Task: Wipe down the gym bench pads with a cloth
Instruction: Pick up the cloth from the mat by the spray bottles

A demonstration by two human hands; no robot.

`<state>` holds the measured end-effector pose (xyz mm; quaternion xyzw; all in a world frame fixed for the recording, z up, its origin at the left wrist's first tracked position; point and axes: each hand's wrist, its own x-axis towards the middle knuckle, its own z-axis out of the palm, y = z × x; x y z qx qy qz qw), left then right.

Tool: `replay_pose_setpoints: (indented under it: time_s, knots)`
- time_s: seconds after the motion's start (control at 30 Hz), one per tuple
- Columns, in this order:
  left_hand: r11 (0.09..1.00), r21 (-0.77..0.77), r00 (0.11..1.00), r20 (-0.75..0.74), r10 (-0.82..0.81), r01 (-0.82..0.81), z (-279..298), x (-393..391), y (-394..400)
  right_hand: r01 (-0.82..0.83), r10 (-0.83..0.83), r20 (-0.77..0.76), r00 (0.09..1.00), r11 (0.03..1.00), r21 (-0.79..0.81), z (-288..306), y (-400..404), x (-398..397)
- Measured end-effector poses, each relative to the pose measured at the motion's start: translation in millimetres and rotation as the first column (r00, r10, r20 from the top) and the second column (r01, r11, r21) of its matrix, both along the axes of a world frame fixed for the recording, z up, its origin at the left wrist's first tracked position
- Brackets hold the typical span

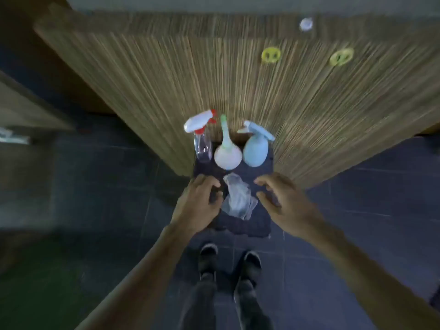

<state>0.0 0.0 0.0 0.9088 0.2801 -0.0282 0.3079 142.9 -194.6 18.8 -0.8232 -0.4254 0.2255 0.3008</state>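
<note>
A dark cloth (pixel 245 226) lies spread on a low surface in front of a slatted wooden wall. On its far part stand three spray bottles: a clear one with a red and white head (pixel 202 144), a white one with a green nozzle (pixel 227 156) and a light blue one (pixel 256 151). A crumpled piece of clear plastic (pixel 238 198) lies on the cloth's middle. My left hand (pixel 198 203) hovers at the cloth's left edge with loosely curled fingers. My right hand (pixel 283 201) hovers at the right edge, fingers spread. Neither hand plainly holds anything. The view is blurred.
The slatted wooden wall (pixel 238 79) rises just behind the bottles and carries two yellow-green round marks (pixel 270 54) and a small white knob (pixel 306 24). Dark floor tiles (pixel 357 222) surround the cloth. My feet (pixel 228 260) stand just before it.
</note>
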Motion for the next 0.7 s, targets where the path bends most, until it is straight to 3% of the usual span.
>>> replay_pose_setpoints:
  time_s: [0.13, 0.2, 0.37, 0.7]
  knots:
    - [0.998, 0.013, 0.980, -0.189, -0.058, 0.062, -68.3, -3.1, 9.6, -0.071, 0.100, 0.110, 0.989, 0.969, -0.238, -75.4, 38.5, -15.4]
    - [0.995, 0.021, 0.964, -0.249, -0.089, 0.097, -97.6, -2.9, 13.9, -0.075, 0.138, 0.241, 0.961, 0.964, -0.254, -108.3, 55.8, -21.3]
    - [0.962, 0.162, 0.962, -0.196, -0.187, 0.220, -154.5, 1.5, 21.8, -0.048, 0.198, 0.386, 0.901, 0.930, -0.365, -181.9, 76.0, -16.1]
    - [0.943, 0.186, 0.959, -0.128, -0.254, 0.275, -179.7, -0.9, 25.7, -0.094, 0.169, 0.458, 0.873, 0.979, -0.181, -219.9, 69.2, -33.6]
